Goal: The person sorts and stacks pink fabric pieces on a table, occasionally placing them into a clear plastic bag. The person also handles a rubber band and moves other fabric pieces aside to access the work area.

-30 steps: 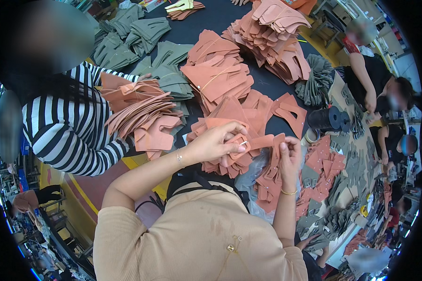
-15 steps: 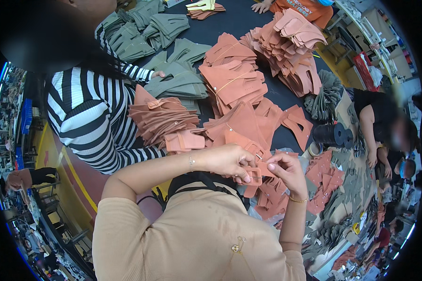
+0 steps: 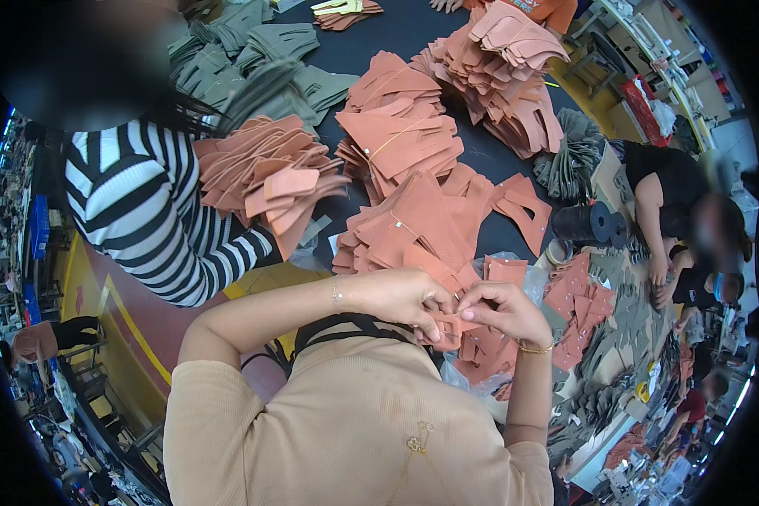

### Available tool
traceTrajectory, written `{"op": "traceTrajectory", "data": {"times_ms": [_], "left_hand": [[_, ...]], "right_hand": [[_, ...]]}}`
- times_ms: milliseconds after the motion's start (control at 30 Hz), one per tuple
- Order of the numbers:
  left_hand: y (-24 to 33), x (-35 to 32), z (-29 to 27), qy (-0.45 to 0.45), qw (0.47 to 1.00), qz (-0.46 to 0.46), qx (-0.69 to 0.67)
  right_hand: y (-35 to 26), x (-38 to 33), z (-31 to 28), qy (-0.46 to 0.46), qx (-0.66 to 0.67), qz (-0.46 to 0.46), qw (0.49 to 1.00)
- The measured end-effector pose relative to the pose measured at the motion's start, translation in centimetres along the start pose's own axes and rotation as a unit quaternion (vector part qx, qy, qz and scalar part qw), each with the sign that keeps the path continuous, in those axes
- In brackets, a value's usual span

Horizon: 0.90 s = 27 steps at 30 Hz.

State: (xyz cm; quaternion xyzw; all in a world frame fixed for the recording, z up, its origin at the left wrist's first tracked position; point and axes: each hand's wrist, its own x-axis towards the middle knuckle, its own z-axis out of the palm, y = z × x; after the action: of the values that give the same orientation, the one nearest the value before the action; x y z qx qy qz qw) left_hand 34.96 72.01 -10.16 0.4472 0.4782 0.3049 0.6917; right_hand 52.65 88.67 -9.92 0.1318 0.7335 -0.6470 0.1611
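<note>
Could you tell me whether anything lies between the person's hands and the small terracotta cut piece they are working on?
Nothing visible does: the left hand and right hand both already pinch the terracotta piece directly.

Ahead of the left hand [image 3: 401,295] and right hand [image 3: 497,310], stacks of terracotta cut pieces [image 3: 405,228] crowd the black table [image 3: 413,34], leaving narrow bare strips between heaps. A person in a striped sleeve [image 3: 156,228] blocks the left side. Rightward, a black spool [image 3: 594,223] and, apparently, more pieces [image 3: 578,304] fill the room.
</note>
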Motion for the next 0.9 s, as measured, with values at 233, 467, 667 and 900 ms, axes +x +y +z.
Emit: {"op": "traceTrajectory", "data": {"times_ms": [233,467,667,900], "left_hand": [[-0.36,-0.23,-0.38,0.022,0.997,-0.024,0.068],[-0.44,0.16,-0.42,0.021,0.991,0.006,0.129],[0.15,0.26,-0.45,0.025,0.976,0.031,0.215],[0.08,0.09,-0.49,0.06,0.961,0.073,0.26]], "right_hand": [[-0.05,0.33,-0.37,-0.065,-0.088,-0.087,0.99],[-0.21,0.29,-0.41,-0.02,-0.09,-0.108,0.99],[0.18,0.28,-0.26,-0.026,-0.041,-0.107,0.993],[0.7,0.46,0.34,0.0,0.02,-0.096,0.995]]}}
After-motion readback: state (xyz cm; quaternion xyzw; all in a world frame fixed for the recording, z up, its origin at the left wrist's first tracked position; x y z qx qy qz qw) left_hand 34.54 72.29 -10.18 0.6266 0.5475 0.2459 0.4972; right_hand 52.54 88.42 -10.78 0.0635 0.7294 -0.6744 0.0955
